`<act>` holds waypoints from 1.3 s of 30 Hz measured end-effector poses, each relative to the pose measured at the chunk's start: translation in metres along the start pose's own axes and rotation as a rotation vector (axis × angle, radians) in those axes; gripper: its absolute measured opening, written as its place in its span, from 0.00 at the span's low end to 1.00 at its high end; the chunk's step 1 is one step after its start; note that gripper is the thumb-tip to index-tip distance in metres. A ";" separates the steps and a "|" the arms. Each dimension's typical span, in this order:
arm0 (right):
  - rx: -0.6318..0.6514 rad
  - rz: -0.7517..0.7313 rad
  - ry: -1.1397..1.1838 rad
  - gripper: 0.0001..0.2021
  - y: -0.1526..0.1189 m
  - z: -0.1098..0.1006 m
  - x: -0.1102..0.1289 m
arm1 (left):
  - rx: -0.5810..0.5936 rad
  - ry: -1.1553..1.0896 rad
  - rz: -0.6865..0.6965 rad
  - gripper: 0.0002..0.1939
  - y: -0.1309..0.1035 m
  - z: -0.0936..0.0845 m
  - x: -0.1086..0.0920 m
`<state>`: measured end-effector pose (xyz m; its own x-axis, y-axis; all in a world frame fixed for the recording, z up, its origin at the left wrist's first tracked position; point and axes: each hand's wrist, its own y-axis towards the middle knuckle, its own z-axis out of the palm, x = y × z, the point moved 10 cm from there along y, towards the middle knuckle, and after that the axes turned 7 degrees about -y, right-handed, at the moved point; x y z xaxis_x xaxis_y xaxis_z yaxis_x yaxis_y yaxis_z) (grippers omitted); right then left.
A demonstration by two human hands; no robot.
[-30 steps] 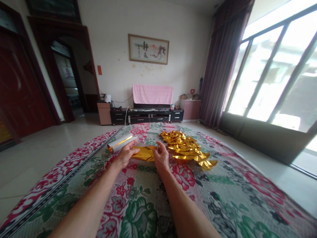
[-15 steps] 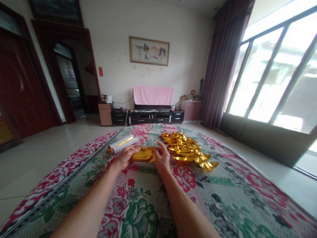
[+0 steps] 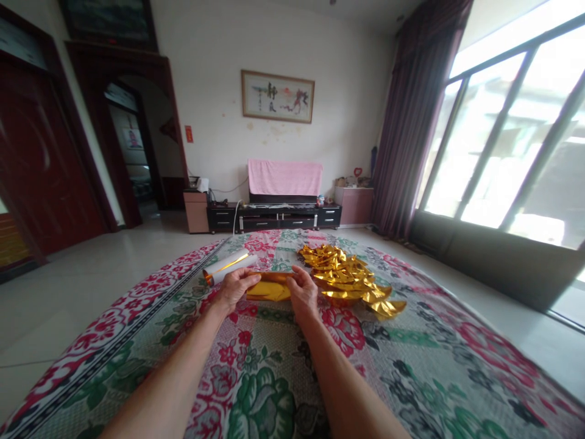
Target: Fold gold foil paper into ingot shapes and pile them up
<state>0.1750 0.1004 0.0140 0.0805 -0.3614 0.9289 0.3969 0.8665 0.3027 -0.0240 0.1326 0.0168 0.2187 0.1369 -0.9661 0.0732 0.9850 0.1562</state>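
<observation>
Between my two hands is a piece of folded gold foil paper, held out flat just above the patterned cloth. My left hand pinches its left end between thumb and fingers. At the right end, my right hand grips it the same way. A roll of white-backed gold foil paper lies just beyond my left hand. To the right of my right hand spreads a pile of folded gold foil pieces, pointed at their ends and overlapping one another.
The flowered cloth covers the broad rounded surface in front of me. Farther back stand a low black cabinet and a pink cloth draped over something. Windows line the right side; a dark red door is at left.
The right end of the gold foil paper looks flatter and less crumpled than before. My right fingers have shifted slightly along its upper edge. The whole view has moved a little.
</observation>
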 end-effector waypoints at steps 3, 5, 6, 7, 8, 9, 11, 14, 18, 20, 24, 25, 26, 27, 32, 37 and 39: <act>-0.024 -0.021 -0.034 0.21 0.001 -0.003 0.000 | -0.003 0.013 0.015 0.16 0.001 -0.002 -0.001; -0.026 -0.024 -0.033 0.22 0.002 -0.003 0.000 | 0.004 -0.010 0.010 0.16 0.001 -0.003 0.001; -0.025 -0.023 -0.027 0.22 0.002 -0.003 -0.001 | 0.011 -0.026 0.004 0.16 0.001 -0.003 0.002; -0.024 -0.021 -0.019 0.22 0.002 -0.003 -0.001 | 0.020 -0.042 -0.003 0.16 0.001 -0.003 0.003; -0.025 -0.019 -0.012 0.22 0.002 -0.004 -0.001 | 0.030 -0.054 -0.008 0.16 0.002 -0.002 0.004; -0.027 -0.018 -0.010 0.21 0.002 -0.004 -0.001 | 0.035 -0.060 -0.009 0.16 0.002 -0.002 0.005; -0.037 -0.015 -0.019 0.21 0.002 -0.005 0.000 | 0.036 -0.053 -0.004 0.16 0.002 -0.002 0.006; -0.050 -0.011 -0.035 0.21 0.001 -0.007 0.002 | 0.032 -0.040 0.000 0.16 0.002 -0.003 0.006; -0.055 -0.001 -0.025 0.21 0.000 -0.008 0.002 | 0.035 -0.049 -0.024 0.17 0.001 -0.002 0.006; -0.056 -0.002 -0.024 0.21 0.001 -0.008 0.002 | 0.030 -0.053 -0.026 0.16 0.000 -0.002 0.006; -0.064 -0.003 -0.025 0.21 0.002 -0.009 0.002 | 0.027 -0.061 -0.028 0.16 -0.001 -0.002 0.005; -0.066 -0.001 -0.023 0.21 0.002 -0.009 0.002 | 0.025 -0.060 -0.025 0.16 -0.001 -0.002 0.005; -0.067 0.002 -0.021 0.21 0.002 -0.009 0.002 | 0.023 -0.058 -0.022 0.16 -0.001 -0.002 0.004; -0.067 0.005 -0.019 0.21 0.002 -0.009 0.002 | 0.022 -0.054 -0.017 0.16 -0.001 -0.002 0.004; -0.067 0.024 -0.001 0.21 0.001 -0.009 0.002 | 0.007 -0.023 -0.007 0.16 0.000 -0.004 0.004; -0.082 0.025 -0.005 0.21 0.001 -0.010 0.003 | -0.007 0.001 0.010 0.16 0.001 -0.006 0.004; -0.085 0.019 -0.015 0.21 0.001 -0.010 0.003 | -0.008 0.012 0.011 0.16 0.001 -0.006 0.004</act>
<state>0.1852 0.0966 0.0150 0.0754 -0.3392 0.9377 0.4721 0.8404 0.2661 -0.0290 0.1346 0.0117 0.2082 0.1487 -0.9667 0.0632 0.9843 0.1650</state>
